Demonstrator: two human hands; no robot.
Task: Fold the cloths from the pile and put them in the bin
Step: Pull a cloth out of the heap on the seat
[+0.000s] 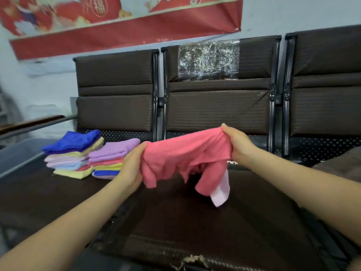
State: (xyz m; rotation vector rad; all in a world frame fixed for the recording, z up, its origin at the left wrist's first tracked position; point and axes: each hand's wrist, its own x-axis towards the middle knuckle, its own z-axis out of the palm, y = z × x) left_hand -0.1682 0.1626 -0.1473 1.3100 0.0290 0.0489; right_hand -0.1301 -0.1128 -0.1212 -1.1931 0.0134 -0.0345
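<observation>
Two stacks of folded cloths (86,155) sit side by side on the seat (175,222), left of the hands — chair backs (214,106) stand behind, below a wall banner (125,22).

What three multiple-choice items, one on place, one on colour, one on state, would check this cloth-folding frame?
1. Where do the folded stacks lie relative to the hands?
A. To their left on the seat
B. To their right on the seat
C. On a backrest

2. What colour is the top cloth of the far-left stack?
A. Yellow
B. Blue
C. Pink

3. How is the pink cloth held?
A. Flat on the seat
B. Gripped by one hand only
C. Stretched in the air between both hands

Key: 1 A, the two folded stacks sit left of the left hand. 2 B, the blue cloth tops it. 3 C, the left hand and right hand each grip an end of the pink cloth, with a pale lilac cloth hanging behind it.
</observation>
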